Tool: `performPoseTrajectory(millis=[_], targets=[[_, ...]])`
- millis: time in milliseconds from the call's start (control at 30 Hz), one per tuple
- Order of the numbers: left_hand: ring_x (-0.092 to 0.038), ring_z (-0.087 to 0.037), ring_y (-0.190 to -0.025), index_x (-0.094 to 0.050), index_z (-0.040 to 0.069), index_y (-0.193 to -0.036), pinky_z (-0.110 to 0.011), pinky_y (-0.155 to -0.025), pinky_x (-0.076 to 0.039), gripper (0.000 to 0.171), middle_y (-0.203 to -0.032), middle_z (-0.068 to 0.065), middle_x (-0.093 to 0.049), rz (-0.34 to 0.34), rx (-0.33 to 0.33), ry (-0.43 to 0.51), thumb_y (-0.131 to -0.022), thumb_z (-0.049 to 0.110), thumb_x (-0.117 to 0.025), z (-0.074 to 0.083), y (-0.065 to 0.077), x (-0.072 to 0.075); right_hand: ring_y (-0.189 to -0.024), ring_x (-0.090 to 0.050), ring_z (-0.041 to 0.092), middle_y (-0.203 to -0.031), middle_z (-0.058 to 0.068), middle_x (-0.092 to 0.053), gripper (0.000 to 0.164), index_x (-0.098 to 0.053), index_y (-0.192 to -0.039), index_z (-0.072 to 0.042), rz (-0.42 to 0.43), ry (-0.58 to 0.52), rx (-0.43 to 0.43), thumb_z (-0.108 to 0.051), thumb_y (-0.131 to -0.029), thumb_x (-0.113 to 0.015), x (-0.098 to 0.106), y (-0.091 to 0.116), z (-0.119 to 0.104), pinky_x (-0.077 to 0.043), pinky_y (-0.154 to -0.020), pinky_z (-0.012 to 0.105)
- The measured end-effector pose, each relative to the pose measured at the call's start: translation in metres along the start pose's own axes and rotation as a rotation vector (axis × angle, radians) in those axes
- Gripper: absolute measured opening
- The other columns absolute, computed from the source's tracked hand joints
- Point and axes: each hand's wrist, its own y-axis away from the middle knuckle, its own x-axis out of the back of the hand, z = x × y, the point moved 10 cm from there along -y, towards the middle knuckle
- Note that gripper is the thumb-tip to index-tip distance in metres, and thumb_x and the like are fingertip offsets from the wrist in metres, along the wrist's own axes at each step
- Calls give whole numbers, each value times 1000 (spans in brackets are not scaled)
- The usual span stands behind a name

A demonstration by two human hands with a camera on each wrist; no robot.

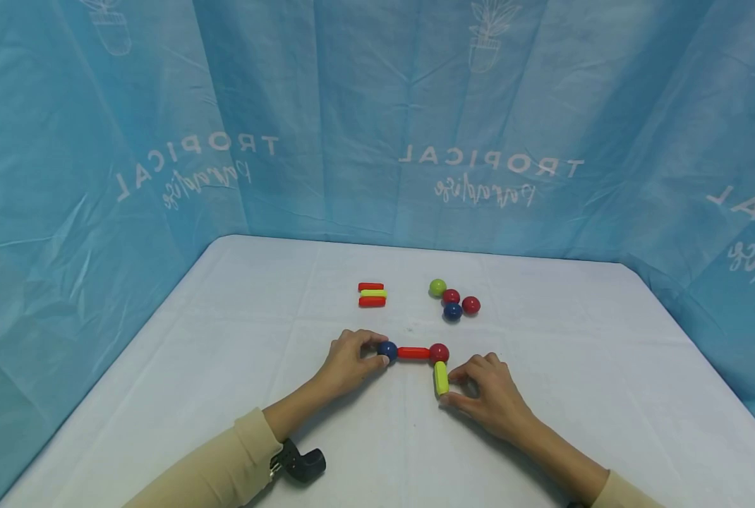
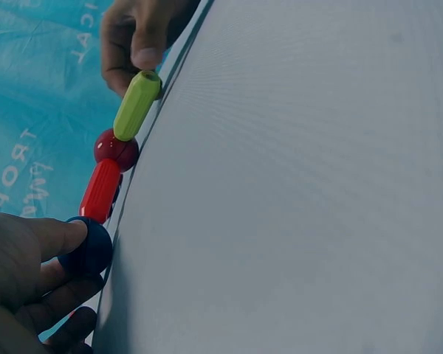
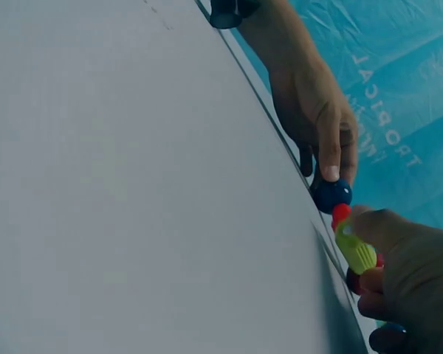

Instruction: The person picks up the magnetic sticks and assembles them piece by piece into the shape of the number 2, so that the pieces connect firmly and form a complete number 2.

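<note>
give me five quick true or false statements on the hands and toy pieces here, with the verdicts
1. The left hand holds a blue ball. True.
2. The right hand holds a ball. False: it holds a yellow-green rod.
3. A red rod sits between the held blue ball and a red ball. True.
4. The loose balls are all red. False: they include a green ball.
5. Three loose rods lie side by side. True.

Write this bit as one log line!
left hand: pinches blue ball | right hand: holds yellow stick | red stick: between blue ball and red ball
</note>
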Motion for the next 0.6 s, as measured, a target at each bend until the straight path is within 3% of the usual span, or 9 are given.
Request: performPoseTrajectory(millis=[267,600], targets=[[-45,-17,-102,-67,16,-113,-37,-82,-34,32,-109,-2,-64,-5,16,-12,-82,21,-71,-3,0,-1,-91,-50,15,-92,-3,-65,35,-69,-102,-15,45,-79,-66,-36,-75,-78,18,-20,24,-40,-76,32],[-45,-17,-103,-67,17,-113,-39,-83,-35,32,-109,-1,-63,-7,9,-11,-82,21,-72,-4,-1,-3,-99,-49,26,-103,12,-61,45,-62,-117,-6,102,-62,-139,-31,-81,-72,31,-73,71,-38,-80,37]])
